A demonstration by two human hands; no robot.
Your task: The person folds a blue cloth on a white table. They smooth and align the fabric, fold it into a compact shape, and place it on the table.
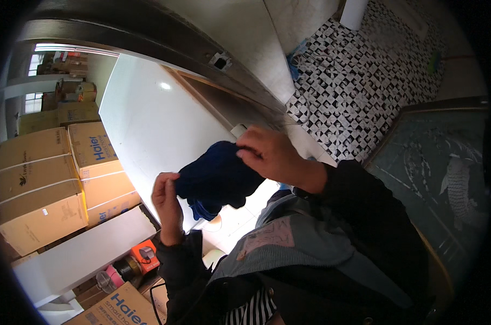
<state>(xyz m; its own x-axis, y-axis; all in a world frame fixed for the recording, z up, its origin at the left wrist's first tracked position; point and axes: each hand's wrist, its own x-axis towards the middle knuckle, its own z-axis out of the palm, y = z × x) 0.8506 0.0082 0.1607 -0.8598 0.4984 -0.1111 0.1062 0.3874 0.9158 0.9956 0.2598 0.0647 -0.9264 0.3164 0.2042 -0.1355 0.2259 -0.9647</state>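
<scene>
A dark blue cloth (219,174) is stretched between my two hands in front of my chest. My left hand (167,199) pinches its left edge between thumb and fingers. At the upper right corner my right hand (272,152) grips it, fingers curled over the edge. The lower part of the cloth hangs in folds, with a lighter blue bunch at the bottom. Behind the cloth stands a white panel (144,118), which reaches down toward the bright tiled floor (245,215).
Strapped cardboard cartons (38,183) are stacked at left, and another carton (115,306) stands at lower left. A small orange box (146,256) sits near my left sleeve. A dark door frame (180,40) crosses above. Black-and-white patterned flooring (343,81) lies beyond; an etched glass panel (436,174) is at right.
</scene>
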